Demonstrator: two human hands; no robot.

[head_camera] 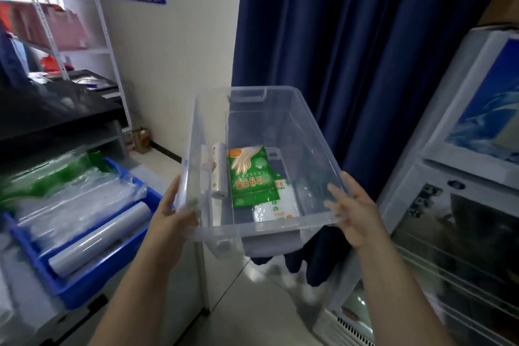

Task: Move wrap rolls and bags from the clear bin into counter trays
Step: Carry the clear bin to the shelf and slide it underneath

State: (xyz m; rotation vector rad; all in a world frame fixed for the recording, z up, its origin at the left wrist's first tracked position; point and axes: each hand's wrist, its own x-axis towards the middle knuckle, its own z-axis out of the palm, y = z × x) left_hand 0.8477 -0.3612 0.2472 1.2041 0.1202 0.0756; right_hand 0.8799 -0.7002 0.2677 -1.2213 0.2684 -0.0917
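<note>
- Progress is judged to be well along: the blue tray point(92, 286) on the counter at the left is already seen to hold several wrap rolls, among them a grey roll point(101, 239) lying along its near wall, with clear film and something green behind it.
- 3 items are counted as left in the clear bin point(306, 149): 1 small wrap roll point(219, 171) against the left wall, 1 green bag point(251, 174) printed with a glove outline, and 1 white bag point(276, 209) partly covered by the green one.
- The bin is held in the air, off the counter and just to the right of the blue tray, tilted with its open top toward the camera.
- The left hand point(174, 216) is closed on the bin's left rim, thumb on top and fingers wrapped under and outside the wall.
- The right hand point(352, 211) is clamped on the right rim near the near corner, thumb inside, fingers outside.
- The bin is seen as transparent, thin-walled plastic with grey handle latches at both ends; floor and curtain show through it.
- The remaining contents are judged light and loose, likely to slide if the tilt is increased.
- Other trays cannot be made out clearly because of blur.
</note>
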